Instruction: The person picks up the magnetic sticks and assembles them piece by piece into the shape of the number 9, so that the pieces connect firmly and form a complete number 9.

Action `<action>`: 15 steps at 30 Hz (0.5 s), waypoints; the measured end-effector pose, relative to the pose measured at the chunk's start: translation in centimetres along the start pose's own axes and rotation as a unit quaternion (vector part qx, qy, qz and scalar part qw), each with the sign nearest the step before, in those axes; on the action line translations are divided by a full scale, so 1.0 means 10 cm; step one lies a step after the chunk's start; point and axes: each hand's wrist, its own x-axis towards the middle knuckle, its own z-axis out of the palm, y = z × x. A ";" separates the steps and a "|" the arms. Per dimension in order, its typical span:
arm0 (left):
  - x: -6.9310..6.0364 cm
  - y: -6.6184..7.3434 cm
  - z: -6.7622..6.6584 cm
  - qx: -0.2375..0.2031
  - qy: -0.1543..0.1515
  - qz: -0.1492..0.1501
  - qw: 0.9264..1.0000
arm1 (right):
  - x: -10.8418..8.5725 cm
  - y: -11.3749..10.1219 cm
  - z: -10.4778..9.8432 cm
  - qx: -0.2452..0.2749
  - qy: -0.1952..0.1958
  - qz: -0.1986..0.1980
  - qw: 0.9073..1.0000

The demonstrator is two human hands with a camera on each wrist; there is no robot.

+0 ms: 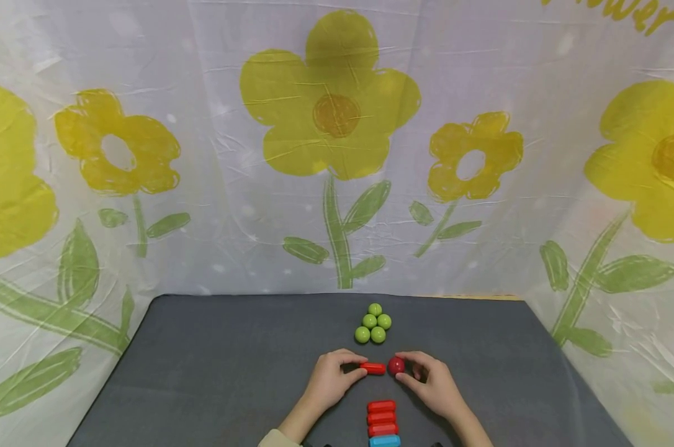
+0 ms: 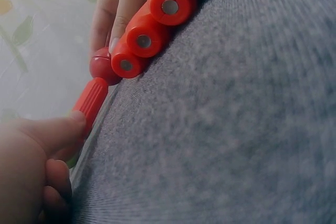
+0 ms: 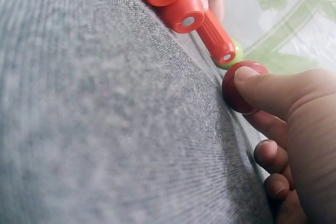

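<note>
A: How far had it got?
B: The left hand pinched a red rod at its fingertips, and the right hand pinched a red ball, level with the rod, between the two hands.
A: Joined yet?
B: I judged not: in the head view a sliver of gap showed, so bringing them together seemed left to do.
A: And the rest?
B: Five green balls sat grouped beyond the hands. Three spare red rods and a blue rod lay side by side on the surface, nearer the person than either hand, apparently unused.
A: How did the held pieces look?
B: The rod was bright and ridged, with a small silvery disc in its end; the ball was darker and glossy.
</note>
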 end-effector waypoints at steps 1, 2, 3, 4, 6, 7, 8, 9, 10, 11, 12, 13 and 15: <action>0.00 0.00 0.00 -0.002 0.002 0.003 1.000 | 0.00 0.00 0.00 0.000 -0.001 0.000 1.000; 0.00 0.00 0.00 -0.005 0.003 0.004 1.000 | 0.01 0.01 0.00 0.001 -0.001 0.000 1.000; 0.00 0.00 0.00 -0.006 0.004 0.004 1.000 | 0.01 0.01 0.00 0.001 -0.002 -0.001 1.000; 0.00 0.00 0.01 -0.008 0.004 0.005 1.000 | 0.01 0.01 0.00 0.002 -0.002 -0.001 1.000; 0.00 0.00 0.01 -0.011 0.005 0.005 1.000 | 0.01 0.01 0.00 0.003 -0.003 -0.003 1.000; 0.00 0.00 0.00 -0.012 0.005 0.004 1.000 | 0.01 0.01 0.00 0.004 -0.003 -0.004 1.000; 0.00 0.01 0.00 -0.014 0.006 0.005 1.000 | 0.01 0.01 0.00 0.005 -0.003 -0.006 1.000; 0.00 0.01 0.00 -0.015 0.005 0.004 1.000 | 0.01 0.01 0.00 0.007 -0.002 -0.008 1.000; 0.00 0.01 0.00 -0.016 0.005 0.004 1.000 | 0.01 0.01 0.00 0.008 -0.003 -0.009 1.000; -0.01 0.02 -0.01 -0.018 0.005 0.004 1.000 | 0.01 0.01 0.01 0.010 -0.003 -0.011 1.000; -0.01 0.02 -0.01 -0.019 0.004 0.004 1.000 | 0.01 0.01 0.01 0.011 -0.003 -0.013 1.000; -0.01 0.03 -0.01 -0.021 0.004 0.005 1.000 | 0.01 0.01 0.01 0.011 -0.003 -0.015 1.000; -0.01 0.03 0.00 -0.024 0.003 0.007 1.000 | 0.01 0.02 0.00 0.009 -0.004 -0.018 1.000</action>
